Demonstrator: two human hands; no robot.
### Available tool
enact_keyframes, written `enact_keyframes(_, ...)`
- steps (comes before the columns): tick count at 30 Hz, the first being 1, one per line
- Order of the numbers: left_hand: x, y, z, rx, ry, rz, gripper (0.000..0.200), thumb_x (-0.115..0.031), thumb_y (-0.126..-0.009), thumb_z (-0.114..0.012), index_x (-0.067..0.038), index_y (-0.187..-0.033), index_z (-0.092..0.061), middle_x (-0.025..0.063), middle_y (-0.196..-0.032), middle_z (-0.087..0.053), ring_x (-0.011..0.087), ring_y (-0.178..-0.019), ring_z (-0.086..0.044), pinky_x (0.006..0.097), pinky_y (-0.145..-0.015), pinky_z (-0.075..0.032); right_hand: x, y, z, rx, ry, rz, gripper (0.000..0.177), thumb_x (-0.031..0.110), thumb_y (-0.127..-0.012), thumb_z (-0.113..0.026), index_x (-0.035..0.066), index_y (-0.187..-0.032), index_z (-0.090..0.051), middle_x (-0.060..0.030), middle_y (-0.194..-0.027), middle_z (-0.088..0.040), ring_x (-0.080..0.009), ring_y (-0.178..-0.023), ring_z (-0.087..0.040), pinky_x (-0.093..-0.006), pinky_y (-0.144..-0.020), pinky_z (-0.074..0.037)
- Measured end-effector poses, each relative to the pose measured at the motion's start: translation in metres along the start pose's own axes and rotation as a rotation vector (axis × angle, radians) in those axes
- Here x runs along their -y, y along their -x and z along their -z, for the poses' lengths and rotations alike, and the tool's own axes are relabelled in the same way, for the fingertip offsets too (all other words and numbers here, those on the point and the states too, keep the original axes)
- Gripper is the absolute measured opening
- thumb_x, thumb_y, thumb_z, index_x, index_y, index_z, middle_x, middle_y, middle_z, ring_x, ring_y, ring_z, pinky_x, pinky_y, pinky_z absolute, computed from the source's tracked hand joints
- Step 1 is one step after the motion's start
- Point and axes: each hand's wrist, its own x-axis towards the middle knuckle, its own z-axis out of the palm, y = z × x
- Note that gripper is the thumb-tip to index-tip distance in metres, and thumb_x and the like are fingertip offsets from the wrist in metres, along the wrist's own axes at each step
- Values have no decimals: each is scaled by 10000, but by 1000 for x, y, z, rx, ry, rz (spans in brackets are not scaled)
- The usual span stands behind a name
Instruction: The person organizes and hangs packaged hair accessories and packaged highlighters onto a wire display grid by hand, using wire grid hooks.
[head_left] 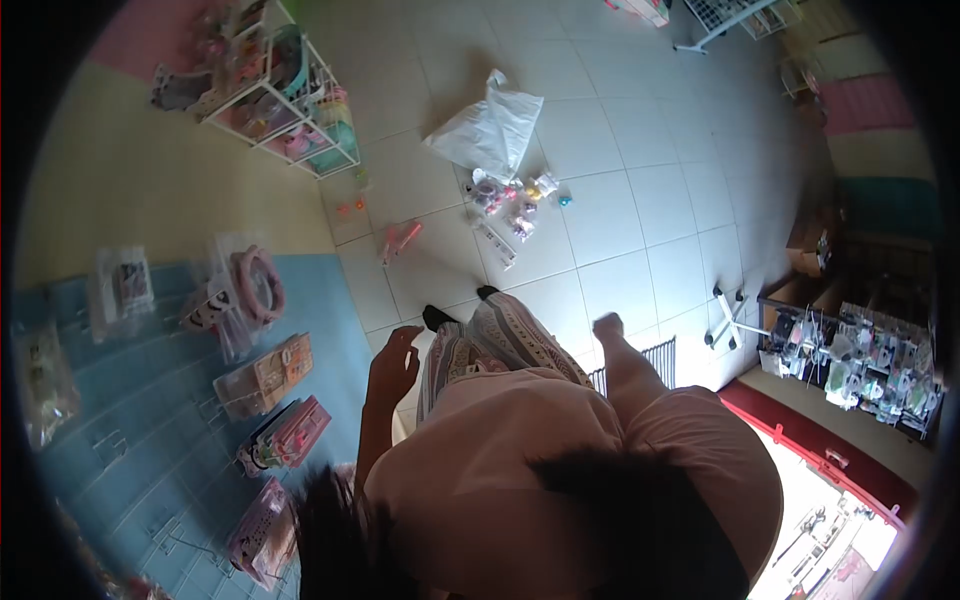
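Note:
I stand on a white tiled floor (pixel 620 210) in a pink top and patterned trousers, with my black shoes (pixel 440 318) below me. My left hand (pixel 393 365) is raised at my side with its fingers apart and holds nothing. It is nearest the blue wall panel (pixel 150 400), which carries hanging packaged goods such as a pink pack (pixel 295 432). My right hand (pixel 607 325) hangs at my other side with its fingers curled in, and nothing shows in it. It is just above a white wire grid (pixel 655 355) on the floor.
A white plastic bag (pixel 490 130) and a heap of small toys (pixel 515 200) lie on the floor ahead, with a pink item (pixel 400 240) nearby. A white wire rack (pixel 285 100) full of goods stands far left. A display of hanging goods (pixel 870 365) and a white stand foot (pixel 730 315) are on the right.

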Motion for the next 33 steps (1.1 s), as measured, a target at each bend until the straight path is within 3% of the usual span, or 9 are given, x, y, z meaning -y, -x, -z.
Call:
enact_keyframes(2,10,-18,-12,78,50,78,356,-3,-818,-500,-103,-1159,-517,107,-1116,-559,282,-909,-592,340,-766,-497,-16,29,29,137,-954,-518,269,255,-804,-603,5,-714,-649,-134,-681,-662,-195,-585,-656,-310,-586,-530)
enact_keyframes(4,15,-40,-24,51,41,77,380,-10,-825,-510,-109,-1192,-501,92,-1100,-573,220,-824,-606,334,-741,-503,0,57,98,105,-1136,-550,326,304,-847,-568,25,-696,-641,-71,-576,-613,-144,-428,-550,-279,-421,-454)
enact_keyframes(8,18,-87,-65,47,141,229,360,-11,-846,-492,-94,-1196,-494,72,-1086,-584,175,-825,-598,305,-737,-496,13,-15,81,85,-901,-51,389,365,-843,-576,19,-676,-633,-83,-553,-602,-177,-438,-570,-288,-419,-457)
enact_keyframes(13,36,-145,-173,29,217,327,359,-31,-847,-500,-93,-1201,-492,80,-1042,-600,168,-820,-590,308,-720,-491,44,-90,90,-160,-592,278,309,320,-742,-629,23,-662,-651,-96,-598,-640,-237,-583,-638,-363,-656,-515)
enact_keyframes(16,57,-186,-263,39,311,428,347,-56,-846,-499,-89,-1191,-495,85,-989,-616,183,-794,-606,309,-692,-494,50,-176,80,227,-457,284,275,284,-734,-605,15,-730,-661,-149,-692,-656,-282,-683,-653,-382,-699,-514)
enact_keyframes(20,116,-250,-408,42,463,474,351,-63,-829,-525,-62,-1178,-490,127,-992,-609,203,-861,-613,319,-749,-496,72,-294,35,57,-429,224,288,248,-744,-547,-3,-848,-643,-236,-884,-636,-346,-854,-627,-406,-787,-500)
enact_keyframes(24,202,-321,-537,181,78,295,535,-186,-769,-645,-47,-1239,-431,216,-1184,-495,333,-1101,-499,431,-894,-440,107,-405,-20,-250,-600,325,245,173,-763,-585,17,-951,-588,-197,-924,-608,-359,-918,-575,-420,-824,-471)
enact_keyframes(29,233,-417,-609,-14,-337,233,671,-265,-712,-703,-85,-1280,-395,195,-1298,-370,376,-1215,-363,526,-977,-339,176,-511,-35,-558,-707,415,327,208,-751,-664,47,-1014,-556,-177,-1023,-538,-341,-986,-529,-431,-857,-440)
enact_keyframes(33,262,-438,-640,-66,-537,-30,563,-213,-720,-658,-94,-1228,-447,155,-1242,-418,350,-1209,-371,596,-1022,-229,215,-537,-41,-454,-421,747,635,376,-647,-749,82,-1155,-506,-176,-1172,-484,-353,-1101,-464,-452,-910,-420)
